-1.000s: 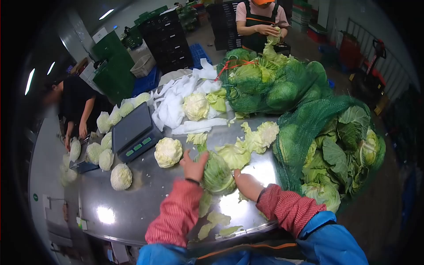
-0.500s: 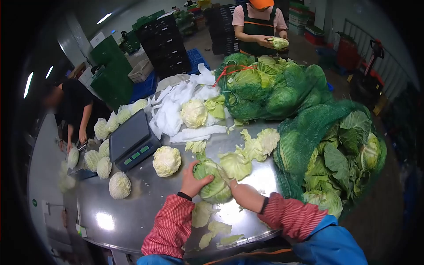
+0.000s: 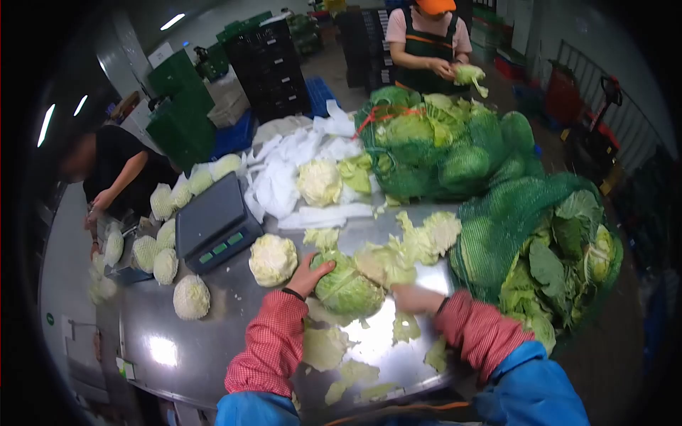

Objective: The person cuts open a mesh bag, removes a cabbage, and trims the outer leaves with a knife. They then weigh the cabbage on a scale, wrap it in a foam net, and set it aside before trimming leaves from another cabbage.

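Cupping round, veiny green cabbage (image 3: 348, 290) on glossy steel table (image 3: 213, 334): left hand (image 3: 310, 273); right hand (image 3: 412, 298) blurred, grasp unclear.

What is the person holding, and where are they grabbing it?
The left hand grips the green cabbage by its upper left side, on the metal table. The right hand is blurred, so its hold cannot be told.

cabbage (image 3: 348, 287) on table (image 3: 213, 334); scale (image 3: 213, 224) left, net sacks (image 3: 497, 234) right.
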`<action>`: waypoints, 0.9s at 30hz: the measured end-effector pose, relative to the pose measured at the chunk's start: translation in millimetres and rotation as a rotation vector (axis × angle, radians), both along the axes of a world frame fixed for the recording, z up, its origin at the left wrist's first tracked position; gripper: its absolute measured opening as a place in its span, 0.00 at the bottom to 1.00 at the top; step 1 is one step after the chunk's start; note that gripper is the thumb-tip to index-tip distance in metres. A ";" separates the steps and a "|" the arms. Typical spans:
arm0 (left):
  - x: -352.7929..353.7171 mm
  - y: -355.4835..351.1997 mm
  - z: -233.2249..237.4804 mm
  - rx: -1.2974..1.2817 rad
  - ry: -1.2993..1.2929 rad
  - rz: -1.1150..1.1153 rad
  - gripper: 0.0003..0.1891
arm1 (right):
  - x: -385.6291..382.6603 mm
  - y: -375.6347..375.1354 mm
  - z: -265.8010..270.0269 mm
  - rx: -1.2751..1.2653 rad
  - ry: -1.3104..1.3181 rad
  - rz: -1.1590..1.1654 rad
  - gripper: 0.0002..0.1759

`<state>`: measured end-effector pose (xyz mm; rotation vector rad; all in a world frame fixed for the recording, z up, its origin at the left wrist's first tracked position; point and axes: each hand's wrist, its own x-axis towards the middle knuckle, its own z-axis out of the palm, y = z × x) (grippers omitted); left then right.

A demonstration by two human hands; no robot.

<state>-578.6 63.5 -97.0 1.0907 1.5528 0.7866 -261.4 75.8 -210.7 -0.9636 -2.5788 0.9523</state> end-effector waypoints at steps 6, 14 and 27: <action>5.6 -40.2 2.6 0.179 -0.103 -0.133 0.42 | 66.1 6.5 162.8 -0.710 -0.218 -0.065 0.21; 30.2 -70.9 -2.6 0.175 -0.467 0.005 0.43 | 0.7 -58.7 134.3 0.153 0.139 -0.441 0.30; 72.6 -134.1 -26.6 -0.072 -0.322 0.080 0.54 | 8.9 -14.7 75.3 -0.325 0.187 -0.534 0.38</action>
